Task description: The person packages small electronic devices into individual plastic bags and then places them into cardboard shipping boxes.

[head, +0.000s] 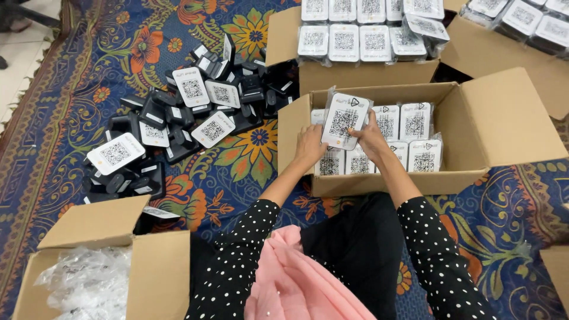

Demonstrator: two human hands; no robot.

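Note:
Both hands reach into an open cardboard box [474, 118] in front of me. My left hand [309, 148] and my right hand [370, 139] together hold a flat bagged device [344, 120] with a white coded label, tilted upright above the box's left side. Several like bagged devices [415, 121] stand in rows inside the box, filling its near left and middle. The box's right part shows bare cardboard.
A pile of black unbagged devices [189, 112] with white labels lies on the patterned rug at left. A second box [361, 41] of packed devices stands behind. A box of clear plastic bags [89, 278] sits at lower left. Another box [521, 29] is at top right.

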